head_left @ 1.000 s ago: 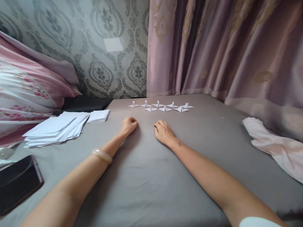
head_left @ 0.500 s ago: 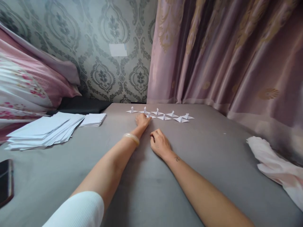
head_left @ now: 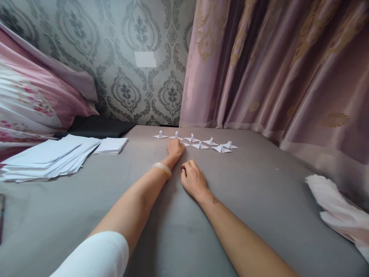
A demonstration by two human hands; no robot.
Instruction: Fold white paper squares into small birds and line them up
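Note:
Several small folded white paper figures, each with flat pointed wings and an upright middle fold, stand in two uneven rows at the far end of the grey surface [head_left: 248,184]. My left hand [head_left: 175,150], with a pale bangle [head_left: 162,168] on its wrist, is closed at the near row's leftmost folded paper figure [head_left: 185,144], partly hiding it. Right of it stand another paper figure [head_left: 200,145] and one more [head_left: 221,149]. Nearer to me, my right hand [head_left: 193,177] rests on the surface, fingers loosely curled in, with nothing seen in them.
A fanned stack of white paper [head_left: 52,156] lies to the left, beside a smaller paper stack [head_left: 111,146]. Behind them is a flat black item [head_left: 100,127]. A dark phone edge [head_left: 1,215] shows far left, crumpled pale cloth [head_left: 337,207] at right. Curtains [head_left: 259,77] hang behind.
The view has shifted slightly, leaving less of the phone in sight. My left hand stays at the same paper figure; its fingers look more bunched. My right hand has barely moved.

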